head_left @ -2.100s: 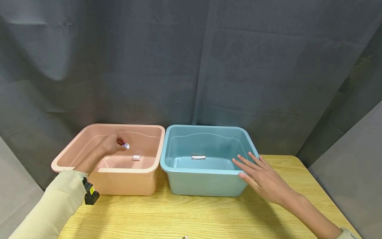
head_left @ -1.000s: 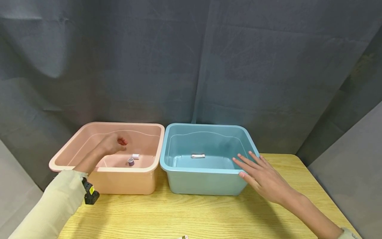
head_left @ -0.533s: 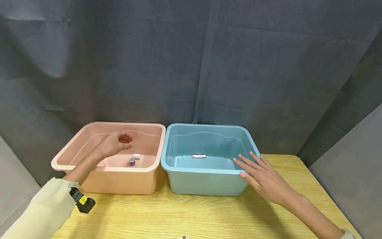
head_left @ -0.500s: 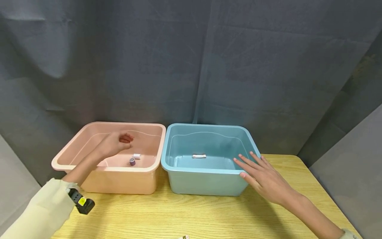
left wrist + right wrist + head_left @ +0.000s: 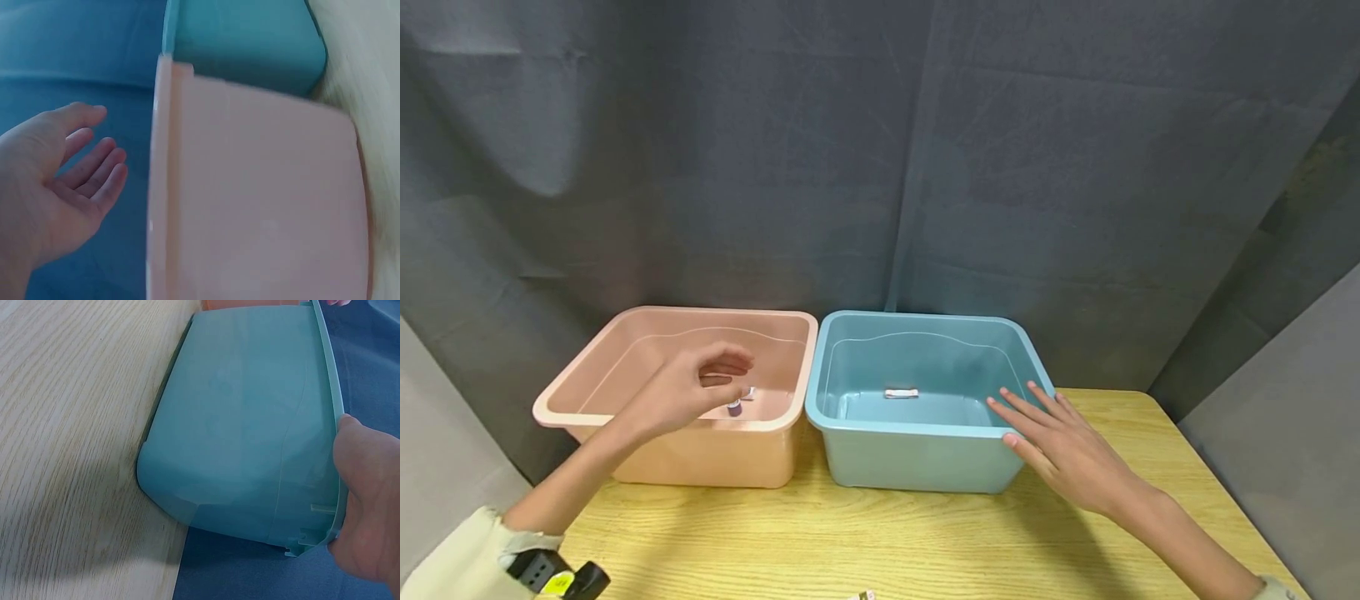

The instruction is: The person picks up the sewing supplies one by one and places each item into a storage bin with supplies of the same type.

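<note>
My left hand (image 5: 688, 387) hovers over the front rim of the pink bin (image 5: 700, 454), its fingers loosely bent and nothing between them. In the left wrist view the same hand (image 5: 59, 181) is beside the bin's rim, palm bare. On the pink bin's floor are a small purple roll with a pale end (image 5: 734, 408) and a small white cylinder (image 5: 749, 393), the cylinder partly hidden behind my fingers. My right hand (image 5: 1067, 450) rests with spread fingers at the front right corner of the blue bin (image 5: 917, 458). Inside that bin is a small white strip-like item (image 5: 901, 393).
Both bins stand side by side on a wooden table (image 5: 820, 542), in front of a grey curtain (image 5: 880, 167). A small pale object (image 5: 865, 596) is cut off at the bottom edge. Grey panels rise at left and right.
My left hand let go of the purple roll, which dropped onto the pink bin's floor. The hand then opened and drew back toward the front rim. My right hand has stayed in place.
</note>
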Action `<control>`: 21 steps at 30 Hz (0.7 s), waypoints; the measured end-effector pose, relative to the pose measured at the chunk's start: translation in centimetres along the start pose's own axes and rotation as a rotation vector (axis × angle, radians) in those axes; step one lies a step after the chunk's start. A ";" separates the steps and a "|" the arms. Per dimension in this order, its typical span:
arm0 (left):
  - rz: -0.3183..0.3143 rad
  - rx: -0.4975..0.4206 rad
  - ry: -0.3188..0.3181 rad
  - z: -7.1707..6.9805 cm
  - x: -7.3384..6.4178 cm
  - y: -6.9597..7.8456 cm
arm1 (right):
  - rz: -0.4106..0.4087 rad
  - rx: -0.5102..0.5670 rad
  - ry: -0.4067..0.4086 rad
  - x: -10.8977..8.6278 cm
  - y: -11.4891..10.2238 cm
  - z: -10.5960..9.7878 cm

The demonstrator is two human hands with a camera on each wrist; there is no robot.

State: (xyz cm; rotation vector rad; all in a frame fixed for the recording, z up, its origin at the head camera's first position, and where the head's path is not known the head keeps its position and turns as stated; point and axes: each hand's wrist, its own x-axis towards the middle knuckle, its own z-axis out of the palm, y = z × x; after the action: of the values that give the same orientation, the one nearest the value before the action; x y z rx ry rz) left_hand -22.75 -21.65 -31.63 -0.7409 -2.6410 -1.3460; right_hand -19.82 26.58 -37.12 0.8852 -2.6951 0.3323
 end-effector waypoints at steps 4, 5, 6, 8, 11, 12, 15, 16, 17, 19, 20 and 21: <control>-0.010 -0.052 -0.012 0.7 -1.4 1.6 | 0.003 0.000 0.000 0.0 0.0 0.0; -0.006 -0.069 -0.014 1.0 -1.7 1.9 | 0.003 0.000 -0.001 0.0 0.0 0.0; 0.002 -0.086 -0.016 1.2 -1.9 2.2 | 0.005 0.001 -0.001 0.0 0.0 0.0; 0.022 -0.105 -0.012 1.8 -2.5 2.7 | 0.007 0.004 -0.002 0.0 0.1 0.0; 0.053 -0.125 -0.008 2.6 -3.2 3.5 | 0.007 0.003 0.000 0.0 0.1 0.0; 0.066 -0.137 -0.008 2.9 -3.5 3.7 | 0.009 0.001 0.000 0.0 0.1 0.0; 0.086 -0.166 -0.022 3.8 -4.2 4.3 | 0.008 -0.001 0.002 0.0 0.2 0.0; 0.083 -0.174 -0.031 4.1 -4.5 4.5 | 0.009 -0.001 0.002 0.0 0.2 0.1; 0.070 -0.169 -0.037 4.3 -4.8 4.7 | 0.008 -0.001 0.003 0.0 0.2 0.1; 0.055 -0.171 -0.056 4.9 -5.3 5.0 | 0.009 0.004 0.002 0.0 0.2 0.1; 0.048 -0.158 -0.062 5.1 -5.6 5.1 | 0.008 0.005 0.002 0.0 0.2 0.1; 0.041 -0.153 -0.072 5.4 -5.8 5.2 | 0.008 0.007 0.002 0.0 0.1 0.1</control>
State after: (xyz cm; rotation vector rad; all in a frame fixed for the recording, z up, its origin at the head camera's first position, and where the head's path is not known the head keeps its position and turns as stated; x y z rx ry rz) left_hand -14.51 -17.06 -32.75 -0.8720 -2.5821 -1.5525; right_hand -19.92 26.67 -37.23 0.8759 -2.6982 0.3450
